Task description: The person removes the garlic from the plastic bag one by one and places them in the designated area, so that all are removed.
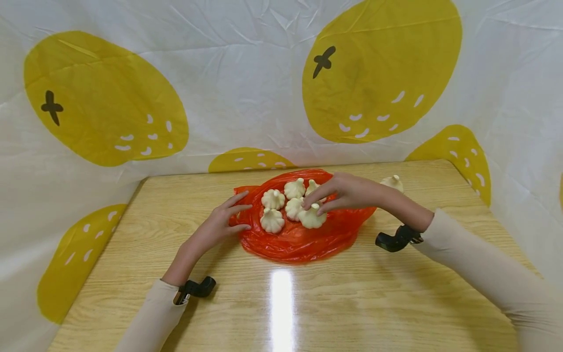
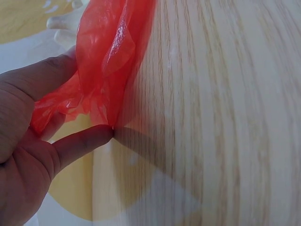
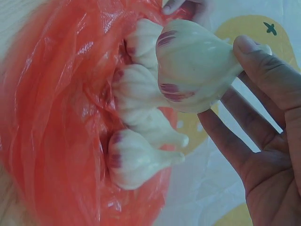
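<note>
Between thumb and fingers, my right hand pinches a garlic bulb near its stem. The bulb is cream with purple streaks and overlaps the other bulbs in the head view. Several more garlic bulbs sit together on a spread red plastic bag, stems upward. At the bag's left edge, my left hand has its fingers spread and fairly straight. In the left wrist view its thumb and a fingertip touch the crumpled red film.
Another garlic bulb lies off the bag, beyond my right forearm. Everything rests on a light wooden table with a bright reflection near its front. A white sheet with yellow fruit prints hangs behind and at both sides.
</note>
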{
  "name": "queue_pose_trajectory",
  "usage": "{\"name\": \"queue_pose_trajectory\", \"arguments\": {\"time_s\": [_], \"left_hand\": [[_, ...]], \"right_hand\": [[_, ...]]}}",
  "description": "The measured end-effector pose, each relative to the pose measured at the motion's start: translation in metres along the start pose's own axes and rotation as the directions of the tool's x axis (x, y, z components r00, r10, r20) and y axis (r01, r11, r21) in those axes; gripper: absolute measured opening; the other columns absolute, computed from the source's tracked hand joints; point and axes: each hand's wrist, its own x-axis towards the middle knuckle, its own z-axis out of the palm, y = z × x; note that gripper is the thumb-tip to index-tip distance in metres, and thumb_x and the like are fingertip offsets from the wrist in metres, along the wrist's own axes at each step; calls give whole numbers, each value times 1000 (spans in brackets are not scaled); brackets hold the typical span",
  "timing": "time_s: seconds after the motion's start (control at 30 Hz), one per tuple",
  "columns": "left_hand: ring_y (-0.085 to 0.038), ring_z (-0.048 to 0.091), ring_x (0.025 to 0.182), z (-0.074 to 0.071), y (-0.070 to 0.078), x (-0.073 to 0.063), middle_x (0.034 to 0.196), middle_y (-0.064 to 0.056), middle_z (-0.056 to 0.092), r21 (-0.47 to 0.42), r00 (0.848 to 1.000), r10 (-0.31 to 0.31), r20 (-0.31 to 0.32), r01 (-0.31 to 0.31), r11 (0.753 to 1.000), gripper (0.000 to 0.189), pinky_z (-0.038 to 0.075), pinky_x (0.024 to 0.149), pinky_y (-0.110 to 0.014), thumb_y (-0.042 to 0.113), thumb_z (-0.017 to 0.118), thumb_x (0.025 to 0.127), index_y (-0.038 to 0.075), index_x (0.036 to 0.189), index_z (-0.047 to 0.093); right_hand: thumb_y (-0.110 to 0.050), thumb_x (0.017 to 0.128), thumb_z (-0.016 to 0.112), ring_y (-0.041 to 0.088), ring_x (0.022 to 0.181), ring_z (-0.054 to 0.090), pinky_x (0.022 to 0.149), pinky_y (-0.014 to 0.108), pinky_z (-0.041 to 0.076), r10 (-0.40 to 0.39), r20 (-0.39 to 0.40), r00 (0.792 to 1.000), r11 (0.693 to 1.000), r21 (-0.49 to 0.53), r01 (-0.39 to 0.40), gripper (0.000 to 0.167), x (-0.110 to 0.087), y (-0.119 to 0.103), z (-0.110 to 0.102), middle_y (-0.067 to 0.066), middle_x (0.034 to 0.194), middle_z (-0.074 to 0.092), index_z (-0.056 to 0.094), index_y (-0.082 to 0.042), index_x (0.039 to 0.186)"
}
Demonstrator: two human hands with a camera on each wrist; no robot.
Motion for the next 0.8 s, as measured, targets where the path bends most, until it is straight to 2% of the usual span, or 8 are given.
{"name": "queue_pose_trajectory", "arguments": {"time_s": [0.13,0.27,0.5,0.8], "left_hand": [[-41,39,144,0,0,-1,160,-15,38,7,1000,-4,-2,4,1000,51,39,114,-55,16,83,86,0,132,66],[-42,39,144,0,0,-1,160,-16,38,11,1000,1,-4,-1,1000,52,40,113,-56,15,83,85,0,132,66],[-40,38,145,-1,1,0,161,-15,37,-2,1000,-4,9,4,1000,50,39,114,-54,15,82,86,0,132,67],[-39,38,146,-1,-1,2,161,-14,37,-8,1000,-9,23,9,1000,49,39,115,-53,16,82,87,1,131,67]], "right_hand": [[-16,90,77,12,111,69,88,31,59,6,-22,1000,1000,-18,-6,31,-7,1,-4,-4,120,74,76,-14,121],[-17,90,78,12,114,69,92,33,58,17,-44,999,999,-29,-18,31,-13,1,-8,-5,121,74,76,-15,120],[-16,90,77,14,114,69,94,27,57,41,-61,997,999,-23,-42,30,-22,0,-13,-3,121,74,76,-15,120],[-13,90,78,15,115,68,93,26,57,69,-79,994,997,-25,-71,31,-30,-3,-19,-2,121,74,76,-13,121]]}}
